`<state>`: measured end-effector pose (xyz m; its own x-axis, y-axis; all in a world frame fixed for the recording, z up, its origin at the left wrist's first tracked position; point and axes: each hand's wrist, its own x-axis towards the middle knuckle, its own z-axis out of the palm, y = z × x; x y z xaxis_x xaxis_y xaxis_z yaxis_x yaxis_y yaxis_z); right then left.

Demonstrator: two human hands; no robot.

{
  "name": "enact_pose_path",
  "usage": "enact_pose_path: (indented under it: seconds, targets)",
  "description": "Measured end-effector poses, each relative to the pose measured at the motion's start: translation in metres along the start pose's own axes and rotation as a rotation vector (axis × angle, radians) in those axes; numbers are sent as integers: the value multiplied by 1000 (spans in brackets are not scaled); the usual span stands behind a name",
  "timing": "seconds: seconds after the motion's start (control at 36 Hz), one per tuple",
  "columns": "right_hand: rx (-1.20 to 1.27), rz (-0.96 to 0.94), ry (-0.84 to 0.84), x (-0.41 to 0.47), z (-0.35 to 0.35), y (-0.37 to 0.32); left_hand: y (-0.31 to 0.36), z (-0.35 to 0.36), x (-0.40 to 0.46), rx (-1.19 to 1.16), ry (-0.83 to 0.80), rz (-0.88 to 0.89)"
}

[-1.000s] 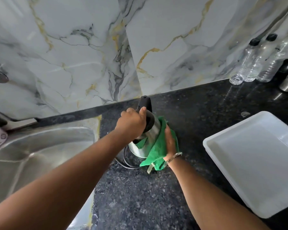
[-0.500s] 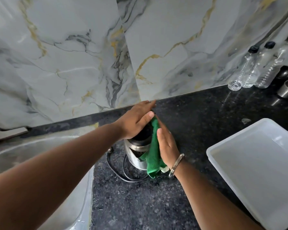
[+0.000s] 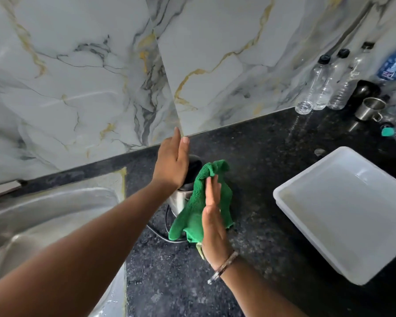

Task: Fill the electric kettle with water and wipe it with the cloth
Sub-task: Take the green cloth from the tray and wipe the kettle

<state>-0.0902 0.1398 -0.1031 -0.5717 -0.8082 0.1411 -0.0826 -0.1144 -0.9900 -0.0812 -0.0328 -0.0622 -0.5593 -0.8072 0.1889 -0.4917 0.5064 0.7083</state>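
The steel electric kettle (image 3: pixel 178 200) with a black lid (image 3: pixel 194 168) stands on the dark counter just right of the sink, its black cord (image 3: pixel 167 235) looped at its base. A green cloth (image 3: pixel 193 210) drapes over the kettle's right side. My left hand (image 3: pixel 172 161) is flat with straight fingers, over the lid's left part, holding nothing. My right hand (image 3: pixel 213 225) lies edge-on against the cloth with fingers extended, keeping it at the kettle's side; its thumb is hidden. Most of the kettle body is covered by the hand and cloth.
A steel sink (image 3: pixel 44 216) lies to the left. A white plastic tub (image 3: pixel 343 209) sits on the counter (image 3: pixel 256 161) to the right. Several clear bottles (image 3: pixel 322 85) and a steel cup (image 3: pixel 369 108) stand at the back right by the marble wall (image 3: pixel 89 76).
My left hand let go of the kettle's handle and lid and opened flat above it. The right hand slid the cloth down and right along the kettle. The view shifted right.
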Motion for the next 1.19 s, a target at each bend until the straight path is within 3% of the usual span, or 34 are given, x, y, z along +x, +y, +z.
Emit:
enact_pose_path:
  seconds: [0.17, 0.31, 0.5, 0.61, 0.69, 0.75, 0.89, 0.94, 1.03, 1.11, 1.19]
  targets:
    - [-25, -43, 85, 9, 0, 25, -5, 2, 2, 17, 38, 1]
    - [3, 119, 140, 28, -17, 63, -5, 4, 2, 8, 47, 10]
    - [13, 196, 26, 31, -35, 50, 4, 1, -5, 60, 48, -57]
    - [98, 55, -19, 49, -40, 16, 10, 1, -11, 90, 75, -111]
    - [125, 10, -168, 81, -46, 3, 12, 1, -12, 100, 92, -139]
    - [175, 125, -199, 101, -47, 4, 12, 1, -12, 95, 101, -145]
    - [285, 480, -134, 119, -53, 52, 11, 3, -14, 87, 116, -177]
    - [207, 538, -67, 108, -57, 65, 11, 3, -14, 86, 117, -207]
    - [4, 461, 111, 79, -57, 73, 16, 4, -15, 119, 137, -279]
    - [46, 401, 290, 50, -52, 54, 27, 2, -19, 184, 164, -353]
    - [96, 326, 394, 16, -45, 29, 33, -3, -26, 307, 81, -374]
